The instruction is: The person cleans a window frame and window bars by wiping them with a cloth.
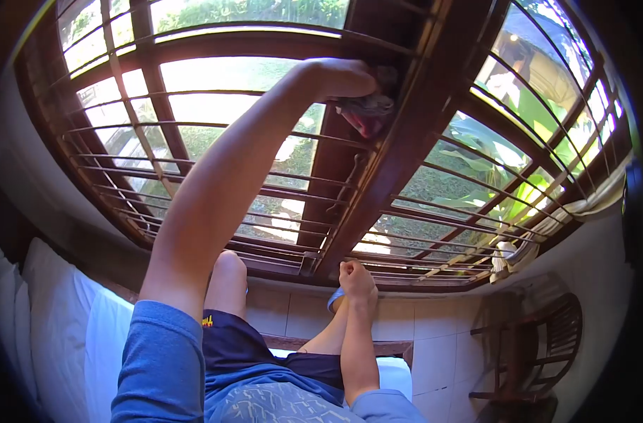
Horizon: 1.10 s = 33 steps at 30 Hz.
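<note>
My left arm reaches up across the window, and my left hand (341,79) is closed around a crumpled cloth (367,109), greyish with a reddish part. It presses the cloth near the dark wooden window frame (434,106), behind or among the thin horizontal bars; the exact contact is in shadow. Lower down, my right hand (358,282) is curled into a fist in front of the bottom of the window, with nothing visible in it. A metal window latch (346,187) hangs on the frame between the two hands.
White pillows (50,303) and a bed lie at the left. A wooden chair (533,345) stands on the tiled floor (434,352) at the right. A tied curtain (508,257) hangs at the window's right corner. Plants and grass show outside.
</note>
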Motion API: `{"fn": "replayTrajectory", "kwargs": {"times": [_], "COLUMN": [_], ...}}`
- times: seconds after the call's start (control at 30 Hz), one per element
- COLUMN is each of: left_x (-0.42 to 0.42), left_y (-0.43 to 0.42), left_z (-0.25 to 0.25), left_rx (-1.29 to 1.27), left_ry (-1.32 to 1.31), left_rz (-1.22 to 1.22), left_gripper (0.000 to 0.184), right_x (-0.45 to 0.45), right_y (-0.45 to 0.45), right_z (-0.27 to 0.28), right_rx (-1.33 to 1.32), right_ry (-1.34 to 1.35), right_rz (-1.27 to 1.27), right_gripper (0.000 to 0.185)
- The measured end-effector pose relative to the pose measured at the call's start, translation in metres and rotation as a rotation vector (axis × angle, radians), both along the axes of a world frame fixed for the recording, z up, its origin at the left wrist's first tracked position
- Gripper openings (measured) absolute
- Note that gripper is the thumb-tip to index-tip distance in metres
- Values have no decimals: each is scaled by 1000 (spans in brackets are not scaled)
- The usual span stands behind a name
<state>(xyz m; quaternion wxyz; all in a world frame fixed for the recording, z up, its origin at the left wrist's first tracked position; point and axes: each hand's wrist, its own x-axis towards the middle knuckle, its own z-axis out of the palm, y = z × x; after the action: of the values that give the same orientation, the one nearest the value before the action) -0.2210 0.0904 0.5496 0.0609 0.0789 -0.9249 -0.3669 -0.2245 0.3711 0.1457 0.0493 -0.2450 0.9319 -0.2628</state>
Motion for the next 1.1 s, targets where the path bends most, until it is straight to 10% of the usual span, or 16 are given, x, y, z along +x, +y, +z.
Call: {"fn": "replayTrajectory", "kwargs": {"times": [0.07, 0.3, 1.1], "left_x": [-8, 6, 19], "left_y": [-20, -5, -4], "left_z": [-14, -5, -2], "left_rx": [366, 465, 466], "left_ry": [-119, -109, -79], "left_rz": [-108, -91, -167], "left_gripper": [35, 34, 36], "right_x": [0, 6, 6], "right_y": [-2, -14, -19], "right_z": [0, 2, 14], "right_rx": [-11, 22, 100], "right_ry": [21, -18, -50], "right_rz": [-7, 16, 4], "right_gripper": [30, 29, 30]}}
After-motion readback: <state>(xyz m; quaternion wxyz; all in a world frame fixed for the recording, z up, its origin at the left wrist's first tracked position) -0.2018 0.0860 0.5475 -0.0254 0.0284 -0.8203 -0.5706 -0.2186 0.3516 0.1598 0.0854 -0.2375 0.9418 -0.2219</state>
